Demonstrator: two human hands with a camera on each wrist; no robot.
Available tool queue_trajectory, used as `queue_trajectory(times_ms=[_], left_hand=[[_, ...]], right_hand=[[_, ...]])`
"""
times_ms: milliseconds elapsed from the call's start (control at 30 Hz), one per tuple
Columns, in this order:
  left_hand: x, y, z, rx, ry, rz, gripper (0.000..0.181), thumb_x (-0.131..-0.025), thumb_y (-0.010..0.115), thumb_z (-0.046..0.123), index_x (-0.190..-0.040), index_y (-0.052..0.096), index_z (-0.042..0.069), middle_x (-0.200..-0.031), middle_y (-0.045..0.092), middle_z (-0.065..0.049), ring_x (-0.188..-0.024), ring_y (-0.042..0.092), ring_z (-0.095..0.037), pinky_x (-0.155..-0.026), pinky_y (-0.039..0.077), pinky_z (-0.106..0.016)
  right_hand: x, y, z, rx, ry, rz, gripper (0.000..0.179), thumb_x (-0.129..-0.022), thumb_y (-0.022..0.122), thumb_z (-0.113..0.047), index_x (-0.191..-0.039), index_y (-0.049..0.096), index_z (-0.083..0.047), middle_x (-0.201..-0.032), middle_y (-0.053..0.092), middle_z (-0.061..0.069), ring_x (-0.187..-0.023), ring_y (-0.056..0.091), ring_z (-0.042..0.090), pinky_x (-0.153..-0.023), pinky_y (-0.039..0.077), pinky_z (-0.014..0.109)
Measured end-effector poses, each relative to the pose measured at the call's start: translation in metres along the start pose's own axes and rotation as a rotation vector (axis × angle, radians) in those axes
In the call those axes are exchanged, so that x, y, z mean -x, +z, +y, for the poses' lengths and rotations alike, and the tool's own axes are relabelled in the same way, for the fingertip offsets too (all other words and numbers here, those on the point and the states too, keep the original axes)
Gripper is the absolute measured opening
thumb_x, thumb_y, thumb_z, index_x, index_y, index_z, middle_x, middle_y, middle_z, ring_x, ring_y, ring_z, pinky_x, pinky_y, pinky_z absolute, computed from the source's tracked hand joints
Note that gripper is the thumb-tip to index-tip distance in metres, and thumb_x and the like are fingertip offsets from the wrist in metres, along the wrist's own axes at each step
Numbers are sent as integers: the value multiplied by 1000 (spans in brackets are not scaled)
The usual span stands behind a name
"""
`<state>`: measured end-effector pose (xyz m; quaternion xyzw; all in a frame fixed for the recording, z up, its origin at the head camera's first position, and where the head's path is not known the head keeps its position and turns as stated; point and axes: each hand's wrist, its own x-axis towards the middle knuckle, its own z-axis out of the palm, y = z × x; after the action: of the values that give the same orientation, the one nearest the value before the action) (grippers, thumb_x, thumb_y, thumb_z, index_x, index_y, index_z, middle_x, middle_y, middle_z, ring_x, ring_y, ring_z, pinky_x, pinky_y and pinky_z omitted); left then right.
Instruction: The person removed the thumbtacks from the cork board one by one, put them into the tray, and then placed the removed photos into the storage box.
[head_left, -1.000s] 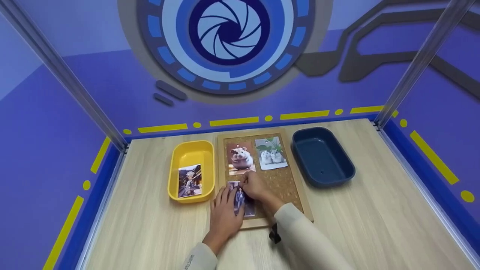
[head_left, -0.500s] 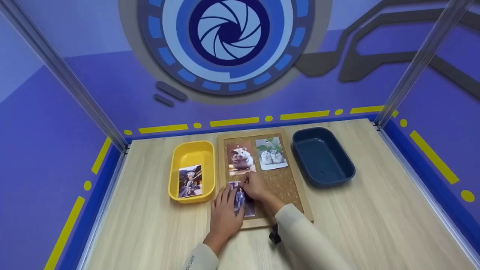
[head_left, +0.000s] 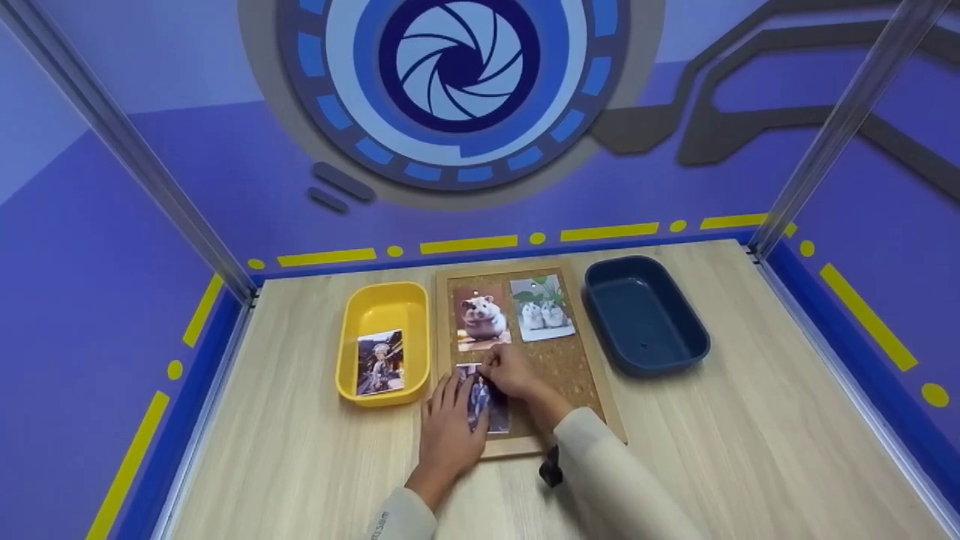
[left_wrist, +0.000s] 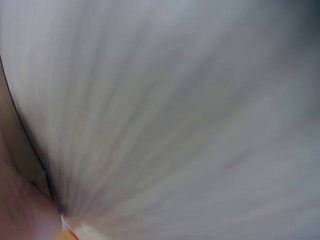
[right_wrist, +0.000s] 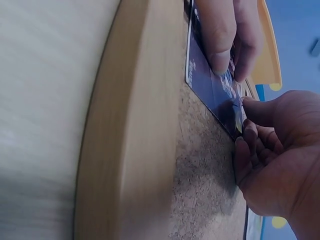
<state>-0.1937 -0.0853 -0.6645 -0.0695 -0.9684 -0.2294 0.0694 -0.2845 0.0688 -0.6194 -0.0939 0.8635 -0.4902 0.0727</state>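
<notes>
On the framed cork board, a photo print of a figure in blue lies at the lower left. My left hand rests on its left side with extended fingers, pressing it against the cork. At the photo's top edge, my right hand has curled fingers. The right wrist view shows its thumb and fingertips pinching a thin pushpin at the print, mostly hidden by the fingers. Above are a hamster photo and a photo of two white hamsters, each with a small pin at its top.
Left of the board stands a yellow tray with another photo in it. A dark blue tray sits to the right. Purple walls enclose the wooden table at the back and sides. Mostly blurred pale surface fills the left wrist view.
</notes>
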Motion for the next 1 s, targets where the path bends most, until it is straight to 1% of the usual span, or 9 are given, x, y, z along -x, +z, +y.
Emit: queue_trajectory(times_ms=[133,200,433,567,800,900,1000], left_hand=[[0,-1,1,2,-2,-10,65,-104,56,50,-161,48,19,-174,39,-9,-162,33,-35,-128,33,-60],[0,-1,1,2,-4,-10,66,-104,56,50,-161,48,19,-174,39,-8,-162,33,-35,-128,33,-60],[0,0,-1,0,-2,3,65,-102,59,49,-159,50,18,-171,43,-8,-160,36,-34,-125,37,-59],[-1,1,-2,8,-12,-5,65,-103,58,50,-160,50,19,-172,42,-7,-161,34,-33,-126,35,-59],[-2,0,-1,6,-8,1,65,-103,57,50,-159,51,18,-172,42,-8,-161,35,-34,-126,36,-59],[-1,0,-1,8,-11,-5,65,-103,57,50,-159,50,19,-173,41,-8,-161,34,-34,-127,35,-59],[-1,-1,0,12,-12,-10,65,-103,58,50,-160,50,19,-173,40,-8,-161,34,-34,-128,33,-60]], right_hand=[[0,-2,1,-16,16,-15,6,-92,70,3,-88,71,7,-76,63,1,-68,53,10,-60,42,21],[1,-2,1,-19,30,-24,6,-94,70,1,-89,71,6,-76,63,0,-68,53,10,-60,43,20],[-1,-3,2,-16,-5,-11,7,-91,71,4,-85,70,7,-70,54,-5,-66,50,9,-60,39,19],[-1,-3,2,-33,13,-19,6,-91,70,4,-85,70,5,-71,54,-6,-67,51,9,-61,41,19],[-2,-1,4,-66,7,11,6,-91,71,4,-86,69,8,-72,56,-3,-68,51,10,-62,42,21],[-1,-2,5,-83,30,7,8,-92,71,2,-86,69,7,-72,55,-4,-67,51,10,-61,41,20],[0,-3,5,-102,35,1,8,-92,71,2,-86,69,7,-70,55,-5,-67,51,10,-60,41,20]])
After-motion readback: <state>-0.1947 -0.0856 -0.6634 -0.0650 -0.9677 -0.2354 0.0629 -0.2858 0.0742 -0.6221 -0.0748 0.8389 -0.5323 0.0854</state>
